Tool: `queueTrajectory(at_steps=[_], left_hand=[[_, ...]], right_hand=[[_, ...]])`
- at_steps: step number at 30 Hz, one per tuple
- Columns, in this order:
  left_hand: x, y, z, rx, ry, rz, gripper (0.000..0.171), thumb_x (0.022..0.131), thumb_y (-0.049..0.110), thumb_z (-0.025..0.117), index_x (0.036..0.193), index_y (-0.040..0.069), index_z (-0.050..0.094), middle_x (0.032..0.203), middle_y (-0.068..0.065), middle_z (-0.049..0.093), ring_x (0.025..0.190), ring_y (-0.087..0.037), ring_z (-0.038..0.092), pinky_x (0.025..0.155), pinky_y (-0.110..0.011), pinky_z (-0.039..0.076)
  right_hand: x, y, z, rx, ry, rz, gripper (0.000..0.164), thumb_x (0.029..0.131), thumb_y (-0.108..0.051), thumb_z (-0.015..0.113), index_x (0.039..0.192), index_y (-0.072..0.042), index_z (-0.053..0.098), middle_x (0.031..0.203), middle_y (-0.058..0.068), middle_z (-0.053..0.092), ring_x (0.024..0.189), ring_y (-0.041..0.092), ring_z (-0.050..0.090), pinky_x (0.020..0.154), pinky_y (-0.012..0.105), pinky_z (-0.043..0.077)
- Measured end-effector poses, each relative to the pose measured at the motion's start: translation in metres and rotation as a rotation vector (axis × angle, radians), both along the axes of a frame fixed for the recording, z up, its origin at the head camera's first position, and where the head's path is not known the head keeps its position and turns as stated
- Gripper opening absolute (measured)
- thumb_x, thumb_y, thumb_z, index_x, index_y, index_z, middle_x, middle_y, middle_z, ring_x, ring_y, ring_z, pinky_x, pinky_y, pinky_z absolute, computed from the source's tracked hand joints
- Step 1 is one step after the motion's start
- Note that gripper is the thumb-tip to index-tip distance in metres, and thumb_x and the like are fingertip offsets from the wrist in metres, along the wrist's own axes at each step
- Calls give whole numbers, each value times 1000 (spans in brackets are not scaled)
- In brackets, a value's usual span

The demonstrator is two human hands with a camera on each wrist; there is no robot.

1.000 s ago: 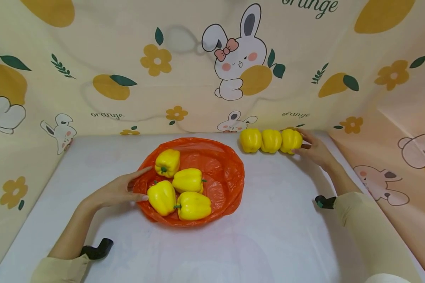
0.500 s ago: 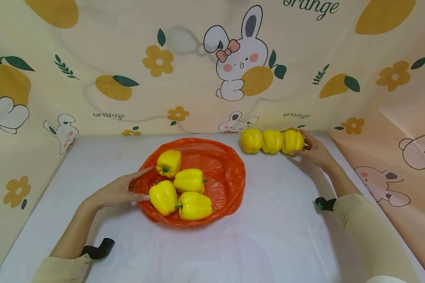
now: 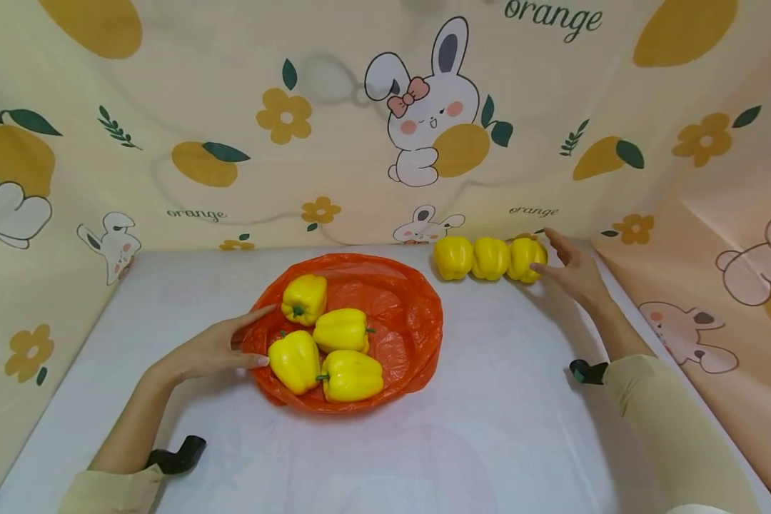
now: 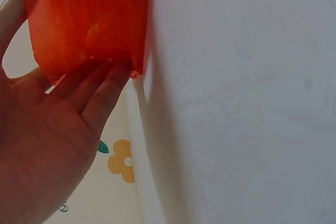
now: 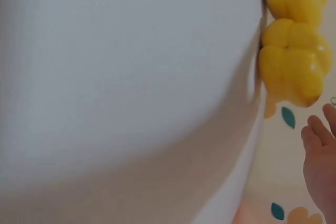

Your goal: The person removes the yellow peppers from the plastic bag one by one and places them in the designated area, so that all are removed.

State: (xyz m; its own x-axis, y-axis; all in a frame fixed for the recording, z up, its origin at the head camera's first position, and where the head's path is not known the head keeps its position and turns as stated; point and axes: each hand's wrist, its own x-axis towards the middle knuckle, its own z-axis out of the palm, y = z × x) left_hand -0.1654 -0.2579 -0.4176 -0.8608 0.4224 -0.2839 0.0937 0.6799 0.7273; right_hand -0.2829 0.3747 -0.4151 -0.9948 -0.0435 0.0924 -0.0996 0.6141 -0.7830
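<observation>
A red plastic bag (image 3: 401,343) lies opened out on the white table, its rim spread wide, with several yellow bell peppers (image 3: 352,376) inside. At the bag's left side my left hand (image 3: 202,348) rests with thumb and index finger spread along the rim; in the left wrist view its other fingers touch the bag's outer wall (image 4: 94,19). Three more yellow bell peppers stand in a row at the back right. My right hand (image 3: 577,271) is beside the rightmost pepper (image 3: 525,260), fingers spread and thumb tip right at it. In the right wrist view, space shows between the fingers and that pepper (image 5: 294,64).
A cloth backdrop (image 3: 334,168) with rabbits, flowers and oranges rises behind the white table (image 3: 488,400) and along both sides. The other two row peppers, the middle one (image 3: 490,258) and the left one (image 3: 452,258), sit close to the back edge.
My right hand has loosened from the rightmost pepper, its fingers lifting off and spreading. My left hand stays at the bag's rim, and the peppers remain in place.
</observation>
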Motion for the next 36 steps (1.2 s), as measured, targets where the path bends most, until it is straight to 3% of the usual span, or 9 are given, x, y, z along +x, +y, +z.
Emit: queueTrajectory(at_steps=[8, 16, 20, 24, 31, 36], left_hand=[[2, -1, -1, -4, 1, -1, 91, 85, 49, 73, 158, 23, 27, 154, -26, 34, 136, -47, 35, 104, -69, 36], [-2, -2, 4, -21, -3, 2, 91, 85, 49, 73, 158, 23, 26, 154, -26, 33, 133, -44, 37, 104, -67, 36], [-2, -3, 3, -14, -7, 4, 91, 85, 48, 74, 158, 22, 27, 154, -26, 33, 130, -42, 40, 105, -65, 37], [-1, -2, 1, 8, -14, 6, 92, 84, 44, 76, 158, 21, 27, 154, -26, 34, 130, -41, 40, 106, -64, 38], [1, -1, -2, 25, -10, 6, 93, 83, 42, 78, 158, 21, 27, 154, -26, 34, 135, -44, 36, 106, -65, 36], [1, -3, -2, 29, -8, 7, 93, 83, 41, 78, 158, 23, 27, 155, -26, 32, 137, -45, 33, 107, -67, 33]], right_hand=[[3, -19, 10, -52, 71, 18, 77, 90, -20, 75, 155, -15, 34, 159, 10, 34, 146, 32, 30, 118, 48, 26], [15, -48, 33, -79, 84, 117, 76, 89, -12, 75, 154, -13, 36, 155, 13, 40, 142, 32, 37, 117, 46, 29], [25, -63, 41, -62, 68, 177, 79, 88, -7, 76, 155, -10, 33, 154, 17, 40, 142, 35, 37, 117, 51, 27], [31, -73, 39, -72, 55, 237, 78, 87, -2, 75, 154, -8, 35, 153, 19, 41, 141, 37, 37, 116, 54, 27], [35, -90, 30, -123, 6, 312, 71, 88, -8, 76, 150, -10, 43, 151, 15, 44, 140, 30, 40, 116, 51, 29], [46, -113, 42, -164, 13, 369, 66, 88, 0, 73, 147, -1, 44, 151, 18, 44, 138, 35, 41, 114, 54, 31]])
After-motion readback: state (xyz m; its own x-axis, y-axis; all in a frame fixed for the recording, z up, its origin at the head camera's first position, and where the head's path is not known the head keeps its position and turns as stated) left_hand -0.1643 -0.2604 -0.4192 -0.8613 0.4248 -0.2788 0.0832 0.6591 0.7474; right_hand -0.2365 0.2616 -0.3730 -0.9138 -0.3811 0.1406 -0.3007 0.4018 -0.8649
